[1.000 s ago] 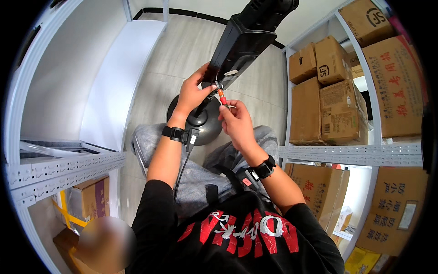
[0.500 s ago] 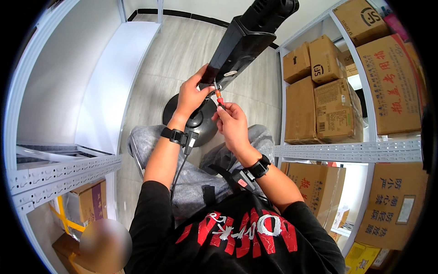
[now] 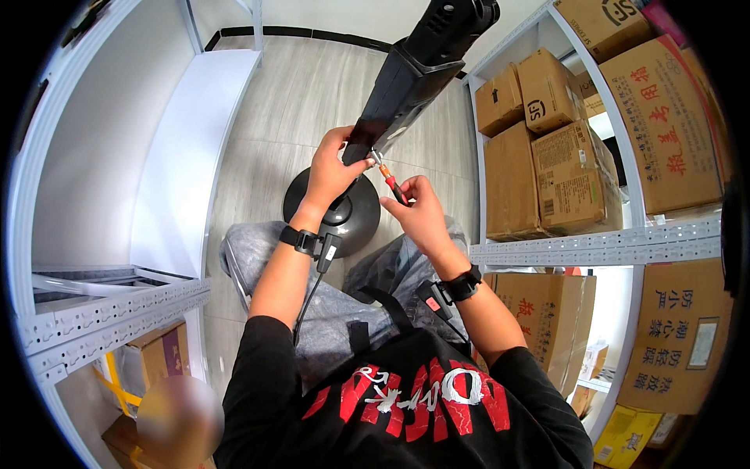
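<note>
A tall black tower-shaped appliance (image 3: pixel 406 82), like a tower fan, stands on a round black base (image 3: pixel 353 227). My left hand (image 3: pixel 332 170) is closed around its narrow lower part. The thumb of that hand reaches over to the silver head of a hand tool (image 3: pixel 392 183). This tool has a red and black handle with an orange section, and its tip meets the lower right side of the appliance. My right hand (image 3: pixel 422 213) pinches the black end of the handle between thumb and fingers. The exact shape of the tool's head is hard to make out.
Cardboard boxes (image 3: pixel 574 176) fill the metal rack (image 3: pixel 562 248) on the right. A white shelf (image 3: pixel 187 148) stands at the left, with boxes (image 3: pixel 160 356) lower down. Beneath the base lies grey tiled floor (image 3: pixel 297 94). A cable (image 3: pixel 307 293) hangs from my left wrist device.
The tool's handle has swung to the right and tilts more, with my right hand moved slightly right and down. My left hand keeps its hold. The view has shifted a little.
</note>
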The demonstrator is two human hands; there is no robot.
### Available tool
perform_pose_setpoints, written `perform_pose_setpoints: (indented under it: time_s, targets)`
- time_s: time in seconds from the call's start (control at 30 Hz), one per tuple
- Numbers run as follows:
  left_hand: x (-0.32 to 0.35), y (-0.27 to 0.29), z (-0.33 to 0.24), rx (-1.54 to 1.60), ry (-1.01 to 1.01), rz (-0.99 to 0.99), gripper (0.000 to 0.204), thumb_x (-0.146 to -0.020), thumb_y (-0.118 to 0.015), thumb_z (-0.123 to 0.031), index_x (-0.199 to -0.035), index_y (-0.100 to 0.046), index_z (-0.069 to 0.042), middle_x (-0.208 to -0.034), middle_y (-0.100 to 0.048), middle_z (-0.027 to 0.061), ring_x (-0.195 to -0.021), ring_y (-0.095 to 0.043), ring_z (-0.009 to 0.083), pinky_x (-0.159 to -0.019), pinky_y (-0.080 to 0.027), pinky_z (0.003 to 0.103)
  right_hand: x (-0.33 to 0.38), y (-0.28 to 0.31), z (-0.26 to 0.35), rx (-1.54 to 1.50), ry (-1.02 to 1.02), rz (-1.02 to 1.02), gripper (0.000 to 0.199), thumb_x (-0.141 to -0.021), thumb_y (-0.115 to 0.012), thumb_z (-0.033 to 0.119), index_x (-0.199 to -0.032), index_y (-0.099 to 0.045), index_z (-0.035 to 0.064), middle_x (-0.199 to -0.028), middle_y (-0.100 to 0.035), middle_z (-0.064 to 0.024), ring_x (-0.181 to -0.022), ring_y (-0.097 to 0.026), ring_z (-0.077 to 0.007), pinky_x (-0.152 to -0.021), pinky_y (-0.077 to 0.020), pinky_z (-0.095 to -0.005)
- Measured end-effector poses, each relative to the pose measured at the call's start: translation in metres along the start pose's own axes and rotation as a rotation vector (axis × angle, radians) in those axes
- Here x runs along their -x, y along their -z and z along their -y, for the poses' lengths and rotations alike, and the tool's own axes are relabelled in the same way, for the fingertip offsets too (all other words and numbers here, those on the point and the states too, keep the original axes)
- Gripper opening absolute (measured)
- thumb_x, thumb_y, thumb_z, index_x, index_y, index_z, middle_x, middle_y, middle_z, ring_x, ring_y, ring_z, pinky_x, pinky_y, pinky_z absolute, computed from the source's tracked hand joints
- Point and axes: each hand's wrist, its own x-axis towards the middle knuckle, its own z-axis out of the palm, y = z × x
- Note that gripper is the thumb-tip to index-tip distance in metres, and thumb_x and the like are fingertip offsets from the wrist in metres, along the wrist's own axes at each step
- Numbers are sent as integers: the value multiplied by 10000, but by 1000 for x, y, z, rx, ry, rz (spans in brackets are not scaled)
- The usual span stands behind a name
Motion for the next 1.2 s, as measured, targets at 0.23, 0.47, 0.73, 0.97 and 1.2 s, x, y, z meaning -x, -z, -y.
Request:
perform_pose_setpoints:
  time_s: [0.23,0.47,0.73,0.97,1.2]
  targets:
    - [2,-4,18,116,45,121,714,-775,-778,-23,-1378,-396,-42,-1296,-581,103,-1216,-564,224,-1043,-422,345,2,4,22,-145,-261,18,269,-884,-730,235,-913,-603,-1,-708,-610,-25,-628,-556,-124,-623,-470,-291]
    - [4,-7,19,247,40,107,638,-807,-768,-86,-1341,-426,-16,-1206,-644,151,-1134,-624,211,-983,-466,331,3,1,16,108,49,-31,249,-927,-674,216,-1000,-596,-9,-727,-644,-48,-663,-597,-130,-615,-484,-308]
    - [3,-3,17,258,51,164,615,-846,-733,-101,-1388,-459,0,-1257,-624,128,-1166,-603,206,-1006,-454,326,-1,8,19,-114,-267,102,226,-897,-709,177,-931,-575,-2,-767,-649,-65,-675,-598,-144,-625,-489,-303]
    - [3,-2,11,311,51,177,596,-881,-702,-130,-1399,-445,14,-1282,-610,129,-1187,-589,209,-1019,-444,325,2,-1,-3,143,71,-92,241,-955,-634,228,-946,-601,-11,-777,-659,-72,-665,-598,-142,-621,-488,-301]
    - [3,-2,12,328,69,193,597,-896,-693,-157,-1408,-438,14,-1300,-599,142,-1209,-574,213,-1036,-429,327,1,4,6,-62,-155,52,297,-896,-714,255,-949,-596,-12,-739,-637,-73,-666,-594,-151,-625,-479,-317]
